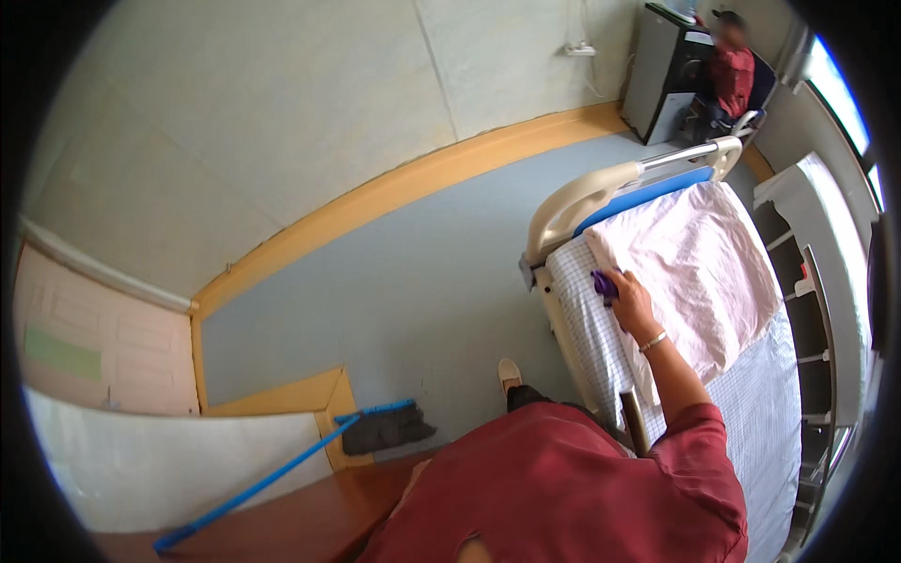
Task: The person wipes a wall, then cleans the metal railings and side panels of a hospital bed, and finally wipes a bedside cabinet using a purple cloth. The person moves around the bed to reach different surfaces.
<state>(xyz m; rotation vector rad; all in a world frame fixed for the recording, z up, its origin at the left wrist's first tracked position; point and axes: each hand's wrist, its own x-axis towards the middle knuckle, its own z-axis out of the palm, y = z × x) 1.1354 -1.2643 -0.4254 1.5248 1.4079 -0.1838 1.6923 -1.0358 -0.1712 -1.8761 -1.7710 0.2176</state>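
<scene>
My right hand [631,298] reaches out over the bed, its fingers closed round a bunched purple cloth [603,285]. Below the hand lies a checked sheet [751,432] on the mattress. Right beside it is a pale pink pillow [690,249], creased on top. At the head of the bed stands a beige headboard [568,208] with a metal bar and a blue panel. My left hand does not show; the red top covers most of the lower middle.
A blue-handled broom [258,483] with dark bristles leans at the lower left by a low white partition [188,460]. Grey floor [375,300] lies between wall and bed. In the far right corner a person in red [732,75] sits beside a dark cabinet [662,80].
</scene>
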